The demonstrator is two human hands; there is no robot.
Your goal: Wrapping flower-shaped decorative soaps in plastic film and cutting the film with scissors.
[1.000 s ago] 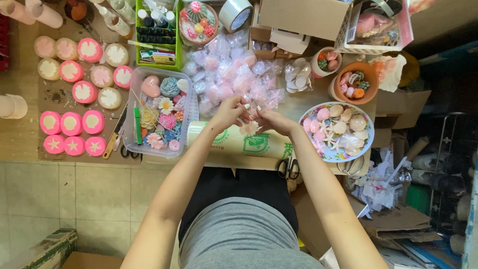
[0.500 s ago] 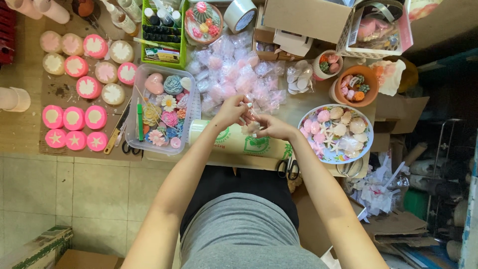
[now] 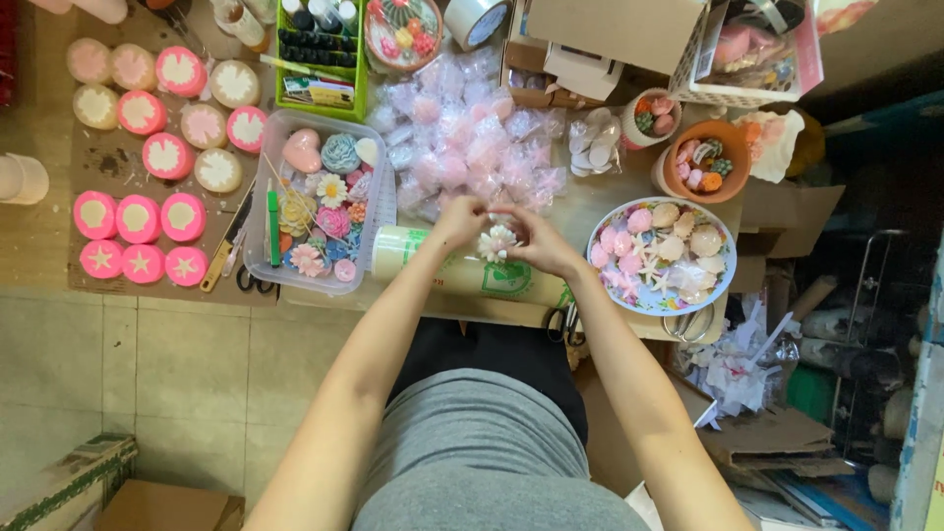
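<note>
so both hands (image 3: 501, 231) pinch a pale flower (image 3: 495, 243) over the cluttered table (image 3: 590, 202) (tiled floor (image 3: 167, 393) below).

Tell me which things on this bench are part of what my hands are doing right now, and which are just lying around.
In hand:
left hand
right hand
pale flower piece
pile of clear-wrapped pink pieces

Lying about:
tape roll
scissors
round pink moulds
green tray of bottles

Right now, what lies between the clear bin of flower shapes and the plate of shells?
In the head view, a film roll lies across that stretch, with both hands, left and right, above it holding a small white flower.
</note>
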